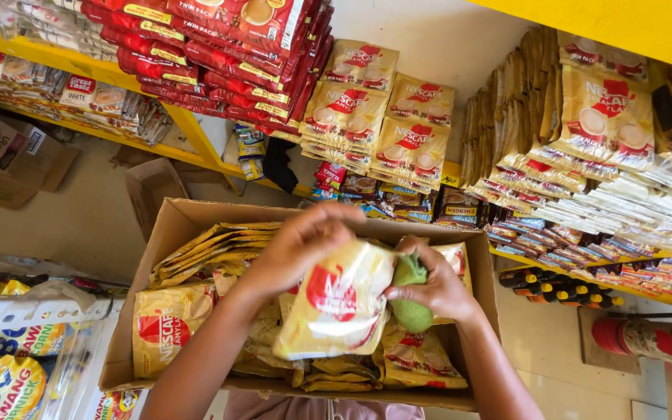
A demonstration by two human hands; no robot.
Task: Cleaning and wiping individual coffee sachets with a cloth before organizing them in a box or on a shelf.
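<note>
With left hand [293, 249] fingers curled over the pack [340, 303] and right hand [437, 288] also pinching a green cloth [412, 299], the pack may slip into the box [176, 225].

Two hands [367, 264], one cardboard box [173, 225], one green cloth [411, 311], countless sachets.

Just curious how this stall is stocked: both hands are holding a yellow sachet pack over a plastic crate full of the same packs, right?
Not quite. The container is a brown cardboard box, not a plastic crate. The rest stands: in the head view the left hand and right hand hold a yellow sachet pack over it, with similar packs inside.
</note>
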